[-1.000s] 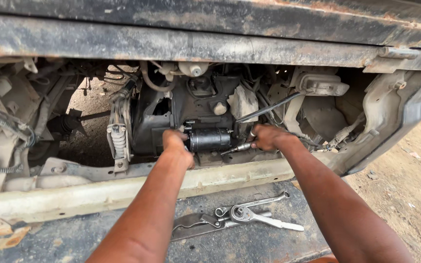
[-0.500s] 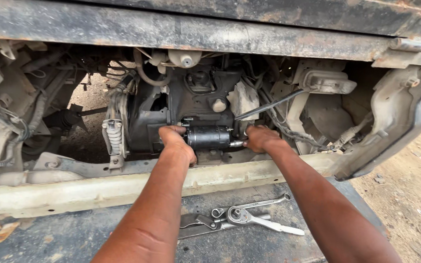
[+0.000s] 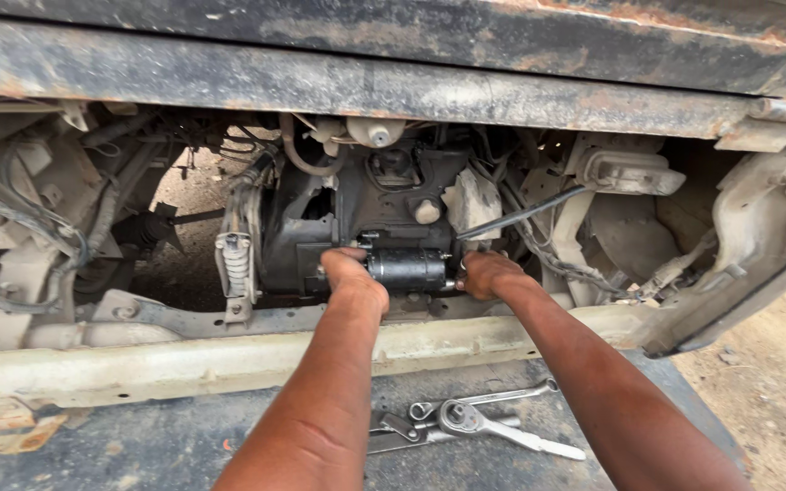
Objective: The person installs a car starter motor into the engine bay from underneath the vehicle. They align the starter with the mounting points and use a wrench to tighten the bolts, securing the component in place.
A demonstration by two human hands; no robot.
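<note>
The black cylindrical starter motor (image 3: pixel 408 269) sits low in the open engine bay, against the dark engine block (image 3: pixel 357 214). The left hand (image 3: pixel 349 270) wraps its near end, fingers closed on it; the right hand (image 3: pixel 484 273) presses the other end — its finger grip I cannot tell. Best done by supporting both ends evenly, keeping the body square, clear of the hose (image 3: pixel 520 215). A ratchet (image 3: pixel 493 429) and spanners (image 3: pixel 484 400) lie below.

Two hands (image 3: pixel 349 273), one black cylinder (image 3: pixel 407 269)
</note>
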